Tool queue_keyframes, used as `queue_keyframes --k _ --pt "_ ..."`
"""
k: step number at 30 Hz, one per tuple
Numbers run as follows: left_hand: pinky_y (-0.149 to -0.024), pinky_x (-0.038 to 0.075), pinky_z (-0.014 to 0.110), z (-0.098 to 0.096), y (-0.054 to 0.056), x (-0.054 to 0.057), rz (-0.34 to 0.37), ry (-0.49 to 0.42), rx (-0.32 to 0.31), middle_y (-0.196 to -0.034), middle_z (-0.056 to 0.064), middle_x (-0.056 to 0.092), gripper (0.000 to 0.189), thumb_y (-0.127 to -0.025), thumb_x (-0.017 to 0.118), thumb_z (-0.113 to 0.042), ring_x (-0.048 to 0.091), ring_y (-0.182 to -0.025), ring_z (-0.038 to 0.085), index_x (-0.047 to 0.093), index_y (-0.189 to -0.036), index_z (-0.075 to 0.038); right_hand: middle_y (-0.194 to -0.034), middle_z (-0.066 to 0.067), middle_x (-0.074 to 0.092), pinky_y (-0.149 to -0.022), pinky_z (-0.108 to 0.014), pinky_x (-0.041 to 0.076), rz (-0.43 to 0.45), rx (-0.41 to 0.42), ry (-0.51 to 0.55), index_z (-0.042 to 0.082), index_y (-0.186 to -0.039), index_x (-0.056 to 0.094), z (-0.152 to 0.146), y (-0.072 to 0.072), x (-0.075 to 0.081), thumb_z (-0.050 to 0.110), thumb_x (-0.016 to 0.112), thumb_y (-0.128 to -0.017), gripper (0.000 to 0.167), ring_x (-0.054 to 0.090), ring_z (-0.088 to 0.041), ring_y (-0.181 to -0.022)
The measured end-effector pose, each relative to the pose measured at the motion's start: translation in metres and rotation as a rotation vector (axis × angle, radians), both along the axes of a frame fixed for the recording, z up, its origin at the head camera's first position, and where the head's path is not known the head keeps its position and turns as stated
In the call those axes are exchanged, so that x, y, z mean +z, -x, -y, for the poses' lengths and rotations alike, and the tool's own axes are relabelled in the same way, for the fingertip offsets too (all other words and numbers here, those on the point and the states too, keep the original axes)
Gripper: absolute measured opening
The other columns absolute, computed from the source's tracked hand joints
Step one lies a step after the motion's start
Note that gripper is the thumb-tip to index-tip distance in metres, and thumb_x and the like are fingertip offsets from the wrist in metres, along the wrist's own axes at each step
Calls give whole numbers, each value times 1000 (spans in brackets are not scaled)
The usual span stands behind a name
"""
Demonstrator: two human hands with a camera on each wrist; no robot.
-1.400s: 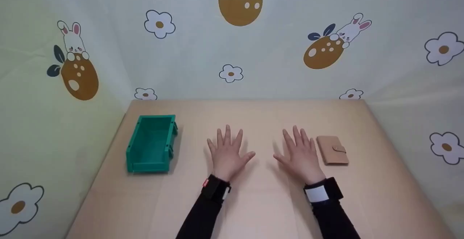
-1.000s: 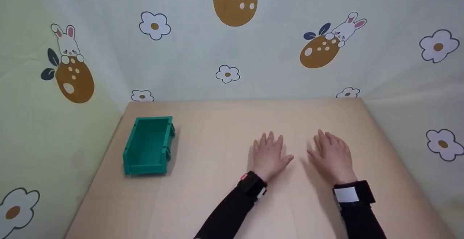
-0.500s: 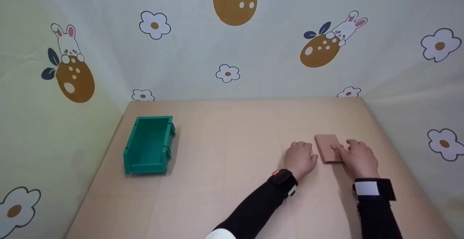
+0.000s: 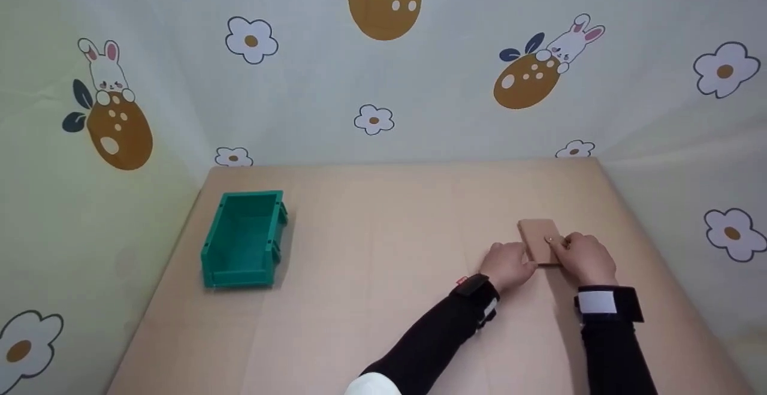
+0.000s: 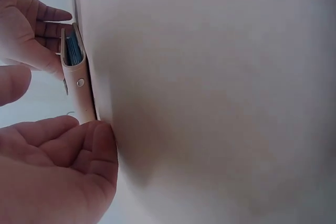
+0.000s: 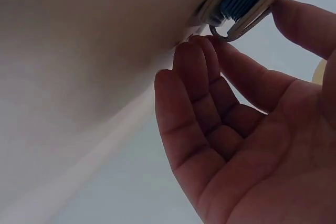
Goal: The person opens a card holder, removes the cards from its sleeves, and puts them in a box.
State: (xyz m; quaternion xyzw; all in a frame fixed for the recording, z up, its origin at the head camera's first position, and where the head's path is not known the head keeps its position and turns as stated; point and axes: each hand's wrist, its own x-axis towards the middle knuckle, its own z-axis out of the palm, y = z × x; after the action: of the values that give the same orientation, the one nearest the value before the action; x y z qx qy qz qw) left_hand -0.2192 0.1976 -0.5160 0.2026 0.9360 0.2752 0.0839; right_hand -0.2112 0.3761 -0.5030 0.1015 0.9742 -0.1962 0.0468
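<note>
A light brown card holder (image 4: 536,236) with a snap strap lies on the table at the right. Its end, with a stack of bluish sleeves (image 5: 75,51) inside, faces the left wrist camera. My left hand (image 4: 506,265) is at its left side, bent fingers (image 5: 105,142) against the spine, thumb tip near the front corner in the head view. My right hand (image 4: 589,258) pinches the right side at the strap, thumb on top. The right wrist view shows that hand's other fingers (image 6: 191,74) curled below the strap, and the strap's loop (image 6: 223,34) bulging at the edge.
A green open-front plastic bin (image 4: 244,242) stands at the table's left side. The wooden table (image 4: 371,299) ends at a patterned cloth (image 4: 299,101) that hangs behind and on both sides.
Both hands have moved right from spread and flat on the table to the card holder. The left has come up to its spine, and the right has closed thumb and fingers at its strap.
</note>
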Motion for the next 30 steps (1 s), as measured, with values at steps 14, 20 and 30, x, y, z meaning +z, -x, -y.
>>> queue_keyframes --k 14,20,30 --pt "-51 29 19 -2 -2 1 15 -143 21 -59 -6 38 34 -95 61 -20 42 -55 9 43 -66 -15 -76 -14 55 -59 -36 39 28 12 76 -6 -88 54 0 -3 0 44 49 -101 52 52 -28 -68" --pt "-52 32 19 -1 4 -3 86 -241 163 -59 -7 46 31 -90 63 -13 43 -55 9 52 -61 -15 -87 -20 57 -64 -36 43 89 7 168 -15 -101 55 1 -5 0 45 52 -100 60 54 -30 -76" --pt "-61 40 18 1 5 -5 125 -317 252 -69 -9 58 8 -83 69 -11 50 -64 8 73 -76 -12 -97 -21 54 -67 -33 41 129 -38 287 -15 -113 50 5 -9 1 48 54 -98 65 52 -30 -85"
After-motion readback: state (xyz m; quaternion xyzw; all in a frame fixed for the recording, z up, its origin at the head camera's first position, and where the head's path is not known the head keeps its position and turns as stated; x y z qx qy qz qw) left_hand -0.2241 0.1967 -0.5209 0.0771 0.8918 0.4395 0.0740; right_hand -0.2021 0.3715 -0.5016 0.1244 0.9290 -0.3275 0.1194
